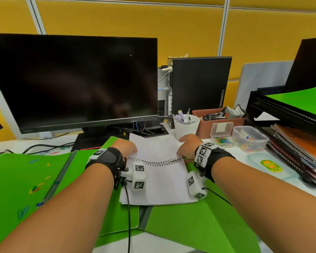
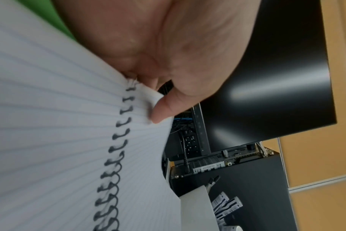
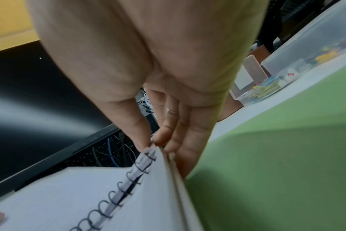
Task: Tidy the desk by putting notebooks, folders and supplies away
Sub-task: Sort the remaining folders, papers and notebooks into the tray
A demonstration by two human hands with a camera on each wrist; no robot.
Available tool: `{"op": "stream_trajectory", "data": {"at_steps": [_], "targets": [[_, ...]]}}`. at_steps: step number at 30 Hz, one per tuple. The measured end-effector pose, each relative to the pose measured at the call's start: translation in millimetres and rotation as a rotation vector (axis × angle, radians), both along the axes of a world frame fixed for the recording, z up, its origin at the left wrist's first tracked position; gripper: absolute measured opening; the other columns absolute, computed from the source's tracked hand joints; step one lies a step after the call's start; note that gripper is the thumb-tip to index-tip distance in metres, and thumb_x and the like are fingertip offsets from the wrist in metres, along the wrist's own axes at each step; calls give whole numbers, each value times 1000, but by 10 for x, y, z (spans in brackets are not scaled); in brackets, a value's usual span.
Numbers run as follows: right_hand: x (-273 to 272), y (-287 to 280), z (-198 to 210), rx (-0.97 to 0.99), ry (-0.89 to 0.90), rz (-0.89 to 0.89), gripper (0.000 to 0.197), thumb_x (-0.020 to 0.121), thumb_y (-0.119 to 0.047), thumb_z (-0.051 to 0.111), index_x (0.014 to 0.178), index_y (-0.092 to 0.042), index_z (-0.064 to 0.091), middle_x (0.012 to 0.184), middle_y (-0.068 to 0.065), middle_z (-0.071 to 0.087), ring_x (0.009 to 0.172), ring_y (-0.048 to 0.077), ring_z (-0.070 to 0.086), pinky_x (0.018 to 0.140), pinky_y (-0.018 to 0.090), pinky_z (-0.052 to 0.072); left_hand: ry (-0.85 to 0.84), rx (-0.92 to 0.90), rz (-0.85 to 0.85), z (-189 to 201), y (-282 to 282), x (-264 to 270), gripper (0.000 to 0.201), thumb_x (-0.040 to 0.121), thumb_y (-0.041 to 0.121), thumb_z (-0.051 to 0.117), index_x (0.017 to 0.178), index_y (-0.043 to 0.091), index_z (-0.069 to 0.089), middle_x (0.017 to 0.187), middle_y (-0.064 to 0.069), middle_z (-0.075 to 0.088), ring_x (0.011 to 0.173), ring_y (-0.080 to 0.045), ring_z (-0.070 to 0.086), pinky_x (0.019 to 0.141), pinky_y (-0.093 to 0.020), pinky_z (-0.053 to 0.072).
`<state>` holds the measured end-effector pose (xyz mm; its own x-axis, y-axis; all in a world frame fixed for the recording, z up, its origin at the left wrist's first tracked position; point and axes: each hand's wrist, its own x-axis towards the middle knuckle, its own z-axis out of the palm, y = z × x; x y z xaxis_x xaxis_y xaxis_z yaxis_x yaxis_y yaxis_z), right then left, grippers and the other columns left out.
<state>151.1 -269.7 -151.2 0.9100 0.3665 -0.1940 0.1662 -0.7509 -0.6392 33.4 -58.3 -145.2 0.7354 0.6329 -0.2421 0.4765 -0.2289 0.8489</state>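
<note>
Open spiral notebook [image 1: 159, 172] at centre, lying on green folders [image 1: 195, 221] across the white table [image 1: 244, 156]. At 12 o'clock, a dark monitor [image 1: 73, 83]; at 1 o'clock, a white pen cup [image 1: 186, 126]; at 2 o'clock, clear boxes of coloured clips [image 1: 222, 134]; at 3 o'clock, a black tray rack [image 1: 285, 114] stacked with notebooks. Left hand [image 1: 128, 147] pinching the page corner at the spiral's left end; right hand [image 1: 188, 146] gripping the right end, thumb above, fingers beneath. Yellow partition panels [image 1: 131, 21] behind.

One notebook [image 1: 159, 172], two folders [image 1: 22, 179], two monitors [image 1: 73, 83].
</note>
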Motion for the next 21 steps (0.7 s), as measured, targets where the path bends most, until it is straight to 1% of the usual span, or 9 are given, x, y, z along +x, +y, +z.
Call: {"op": "stream_trajectory", "data": {"at_steps": [3,5,7,8,10,13,17,19,21], "targets": [[-11,23,-15,83,8,8,70,80,-8,81,145,-16,55,133,10,62,118,31,64,96,44,59,-40,-23,-19,21,-2,-77,42,84,3,71,125,-1,63,111,-17,64,94,-28,59,97,-49,56],[-58,-2,-4,161,33,-2,66,82,-6,79,143,-16,56,128,12,64,110,31,67,82,39,63,-128,-114,-31,64,-18,-157,30,85,-1,67,114,8,68,119,-19,69,98,-30,66,95,-54,56],[-97,-51,2,223,59,1,60,85,-9,79,140,-16,57,119,11,67,99,28,70,64,33,62,-247,-226,-7,127,-53,-283,32,88,-6,59,111,14,71,113,-19,72,100,-37,70,93,-57,57],[-117,-76,5,240,74,7,57,85,-12,79,138,-16,58,116,10,68,93,26,70,60,32,61,-304,-267,7,155,-66,-341,35,89,-7,57,112,16,72,111,-18,73,99,-39,71,91,-58,57],[-175,-135,3,282,146,26,55,87,-16,79,137,-15,56,112,11,69,85,27,71,63,36,62,-412,-315,8,192,-79,-446,38,92,-6,54,115,19,72,110,-13,75,98,-38,72,87,-57,59],[-278,-218,-21,318,227,104,47,91,-17,74,134,-12,58,111,12,74,88,30,74,75,47,64,-547,-330,13,251,-112,-608,37,96,-3,52,118,20,71,110,-8,76,100,-33,73,83,-50,61],[-364,-281,-67,406,224,118,43,94,-12,67,136,-13,58,107,13,75,85,30,76,66,37,61,-623,-256,-17,255,-146,-764,33,100,2,51,116,23,71,110,-5,76,103,-29,72,86,-46,61],[-431,-313,-37,511,243,94,28,97,-2,57,122,-11,66,101,13,76,76,24,75,66,38,60,-607,-193,-43,229,-183,-813,33,102,4,51,112,27,72,109,-1,77,105,-28,71,92,-46,59],[-457,-363,-43,642,302,72,34,99,5,48,115,-15,70,104,15,77,84,29,73,81,51,62,-569,-158,-86,195,-221,-849,32,103,6,51,110,28,74,105,2,78,105,-24,70,89,-40,58]]}}
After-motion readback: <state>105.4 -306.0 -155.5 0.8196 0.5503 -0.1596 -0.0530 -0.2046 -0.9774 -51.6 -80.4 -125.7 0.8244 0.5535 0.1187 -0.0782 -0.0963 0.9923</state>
